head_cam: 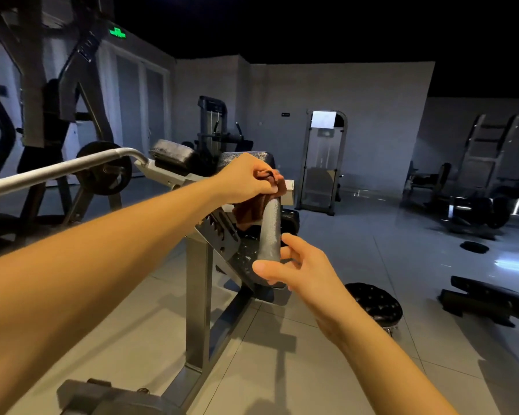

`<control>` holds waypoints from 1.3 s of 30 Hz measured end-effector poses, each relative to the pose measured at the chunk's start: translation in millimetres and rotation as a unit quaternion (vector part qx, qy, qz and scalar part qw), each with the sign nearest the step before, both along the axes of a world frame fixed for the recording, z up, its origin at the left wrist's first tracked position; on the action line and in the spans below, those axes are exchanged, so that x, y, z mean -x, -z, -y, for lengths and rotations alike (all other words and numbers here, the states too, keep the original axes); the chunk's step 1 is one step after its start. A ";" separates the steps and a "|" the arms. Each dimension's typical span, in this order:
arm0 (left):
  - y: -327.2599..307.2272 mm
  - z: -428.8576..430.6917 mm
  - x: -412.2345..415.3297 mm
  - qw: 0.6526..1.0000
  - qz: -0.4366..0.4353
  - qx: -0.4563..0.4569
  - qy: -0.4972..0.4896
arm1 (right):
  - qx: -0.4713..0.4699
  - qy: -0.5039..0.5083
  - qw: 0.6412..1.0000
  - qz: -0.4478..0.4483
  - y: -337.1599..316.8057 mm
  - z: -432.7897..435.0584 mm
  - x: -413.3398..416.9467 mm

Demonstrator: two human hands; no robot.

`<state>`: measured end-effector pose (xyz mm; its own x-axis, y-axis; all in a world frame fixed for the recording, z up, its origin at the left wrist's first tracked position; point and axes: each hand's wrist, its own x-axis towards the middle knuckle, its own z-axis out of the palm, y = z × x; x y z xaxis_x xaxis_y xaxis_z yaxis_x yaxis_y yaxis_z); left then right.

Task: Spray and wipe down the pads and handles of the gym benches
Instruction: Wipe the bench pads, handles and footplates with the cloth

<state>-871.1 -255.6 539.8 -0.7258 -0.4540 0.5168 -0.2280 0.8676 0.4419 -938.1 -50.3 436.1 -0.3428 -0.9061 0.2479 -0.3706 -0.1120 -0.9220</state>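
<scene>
You're wiping the handle [271, 226]: your left hand [246, 178] clutches the cloth [248, 210], your right hand [297, 265] pinches its end; drag the cloth downward next.

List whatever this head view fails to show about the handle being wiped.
- Top of the handle: head view, covered by the cloth and the left hand.
- Whether the right hand fingers grip the handle's lower end: the handle hides the contact.
- The green sign: too blurred to read.
- The grey machine part: cut off by the bottom edge.
</scene>
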 end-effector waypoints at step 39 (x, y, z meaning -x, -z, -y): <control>19.4 13.4 8.6 0.990 -0.122 -0.066 -0.027 | 0.048 -0.018 0.997 -0.059 -12.5 1.3 -9.3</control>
